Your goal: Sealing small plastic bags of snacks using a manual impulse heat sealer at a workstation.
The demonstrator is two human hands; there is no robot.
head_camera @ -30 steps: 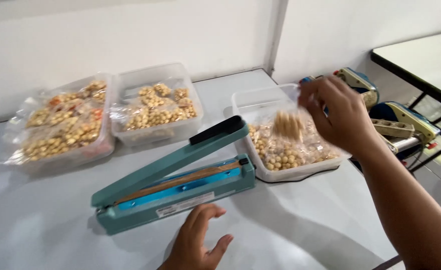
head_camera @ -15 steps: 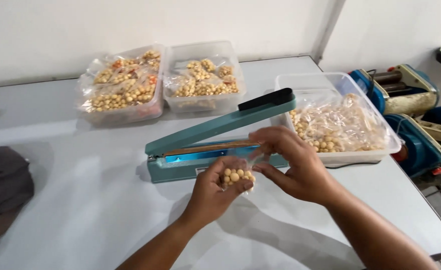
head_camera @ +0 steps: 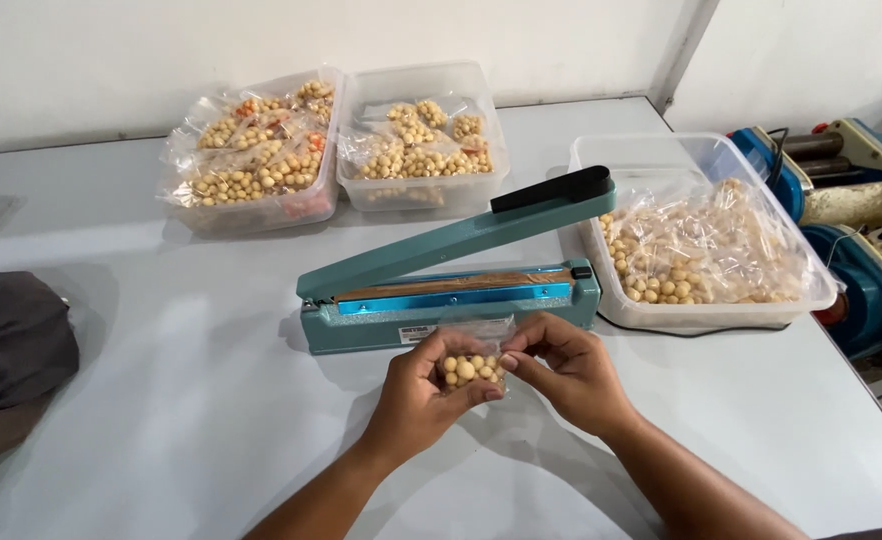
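The head view looks down on a white table [head_camera: 161,400]. Both hands meet just in front of a teal heat sealer [head_camera: 451,290], whose arm stands raised and open. The left hand [head_camera: 416,400] pinches a small clear bag of pale round nuts [head_camera: 471,365] from the left, fingers closed on its lower part, thumb over the front. The right hand [head_camera: 571,375] grips the same bag from the right, fingertips clenched on its upper edge. The bag is held upright just above the table, its open top close to the sealer's front edge but not yet on the sealing bar.

Behind the sealer, two clear tubs [head_camera: 361,140] sit side by side, filled with packed bags of nuts. To the right, a larger clear tub [head_camera: 701,240] holds a loose heap of more bags. A dark cloth [head_camera: 11,360] lies at the left edge, and blue machines [head_camera: 851,230] stand off the table's right end.

By the look of it, the step in hand is straightening the bag's mouth before sealing. The next move seems to call for laying the flattened top across the bar, keeping the nuts clear of it, and freeing one hand to press the arm down.
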